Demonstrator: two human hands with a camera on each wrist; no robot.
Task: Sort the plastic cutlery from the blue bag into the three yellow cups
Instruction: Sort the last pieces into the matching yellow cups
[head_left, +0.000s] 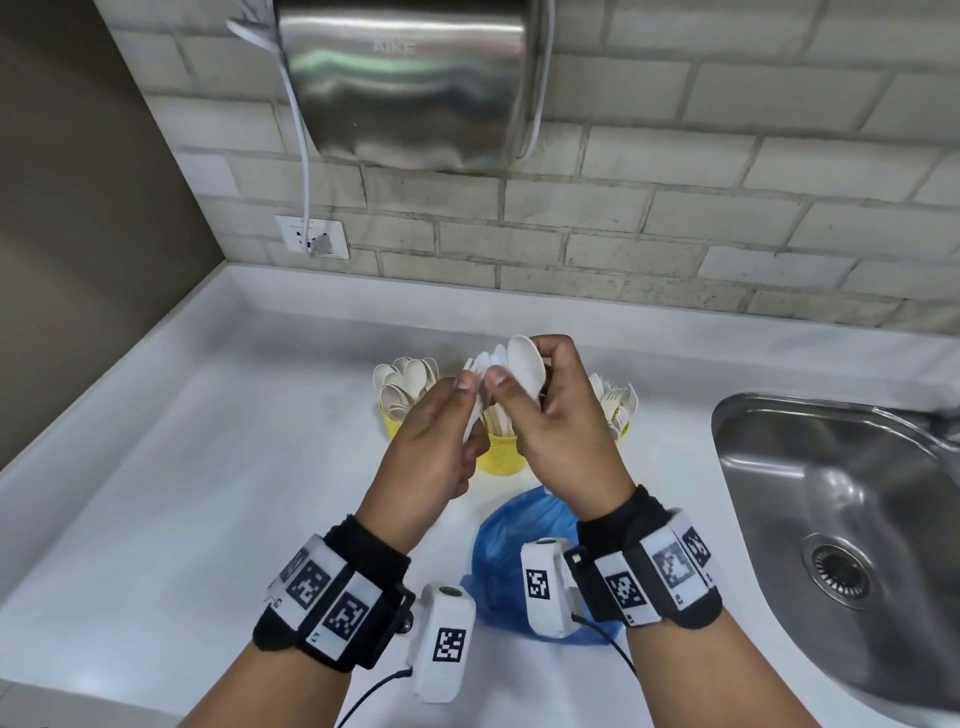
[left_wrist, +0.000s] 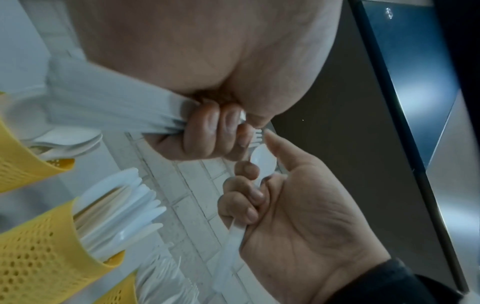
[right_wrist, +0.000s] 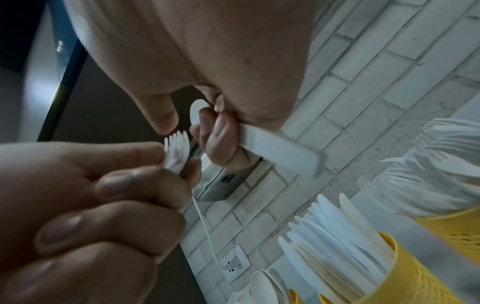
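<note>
Both my hands hold white cutlery over the middle cup.

My right hand (head_left: 558, 415) has its fingers curled round a spoon (head_left: 525, 368); my left hand (head_left: 434, 441) grips a bundle of forks (right_wrist: 176, 153). Below stand three yellow cups: spoons (head_left: 390, 423), knives (head_left: 501, 454), forks (head_left: 623, 428). The blue bag (head_left: 511, 540) lies near me on the white surface (head_left: 182, 493), a sink (head_left: 852, 519) to the right.

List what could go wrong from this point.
The left hand grips a whole bundle of cutlery while the right hand draws a spoon out; the rest may slip and scatter. The spoon cup already looks crowded, so a careless drop could bounce out.
</note>
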